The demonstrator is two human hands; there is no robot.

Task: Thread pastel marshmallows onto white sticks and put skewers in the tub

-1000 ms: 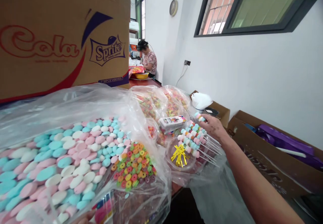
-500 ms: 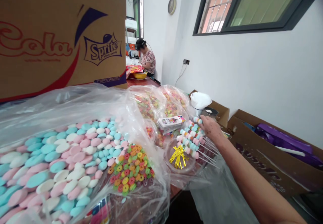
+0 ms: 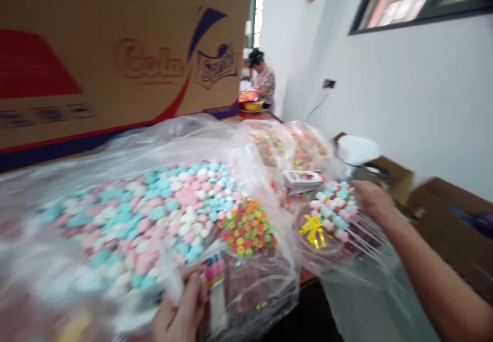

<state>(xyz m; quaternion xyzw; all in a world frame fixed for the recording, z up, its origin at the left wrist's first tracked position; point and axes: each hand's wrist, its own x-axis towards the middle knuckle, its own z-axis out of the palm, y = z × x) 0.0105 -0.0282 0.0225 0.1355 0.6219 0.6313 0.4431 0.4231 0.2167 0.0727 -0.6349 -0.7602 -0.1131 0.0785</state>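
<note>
The far left side is bounded by a cardboard carton [image 3: 154, 75]. In front of it, pastel sweets [image 3: 154, 213] are spread on clear plastic. At the near edge of these, the left hand [image 3: 187, 306] is placed, fingers curled beside a printed packet [image 3: 214, 272]; whether the packet is pinched by this grip cannot be told. Ring sweets [image 3: 248, 229] are heaped just right of it. Beyond the plastic, a bare strip of tabletop [image 3: 309, 275] is exposed at the near edge, with open room below. Farther right, gold ties [image 3: 314, 230] are bordered by candy skewers [image 3: 335, 211], their sticks pointed right and near. The right hand [image 3: 373, 201] is positioned at their far right end; its grip is blurred and cannot be determined.
</note>
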